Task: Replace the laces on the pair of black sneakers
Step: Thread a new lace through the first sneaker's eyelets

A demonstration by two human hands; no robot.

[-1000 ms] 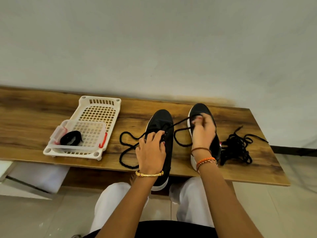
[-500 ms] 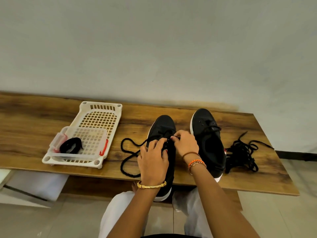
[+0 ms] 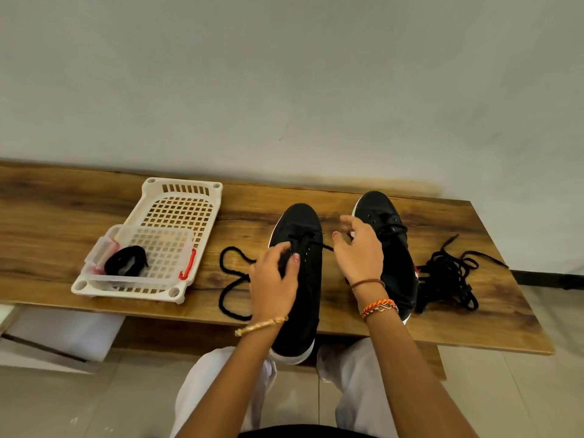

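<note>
Two black sneakers stand side by side on the wooden bench (image 3: 63, 222), toes toward the wall. My left hand (image 3: 275, 281) grips the left sneaker (image 3: 298, 221) at its eyelet area, thumb on top. A black lace (image 3: 229, 279) is threaded through its front eyelets and loops loosely on the bench to the left. Its other end runs taut to my right hand (image 3: 358, 251), which holds it between the two shoes with thumb and forefinger apart. The right sneaker (image 3: 379, 210) has a lace in its front eyelets and is partly hidden by my right hand.
A tangled pile of black laces (image 3: 448, 279) lies right of the right sneaker. At the left, a white slotted basket (image 3: 181, 188) holds a clear plastic box (image 3: 164, 248) with a rolled black lace (image 3: 126, 260). The wall rises just behind the bench.
My right hand came back from the right sneaker's toe to the left sneaker's eyelets, then drew away to the right with the lace end. My left hand stayed on the left sneaker.
</note>
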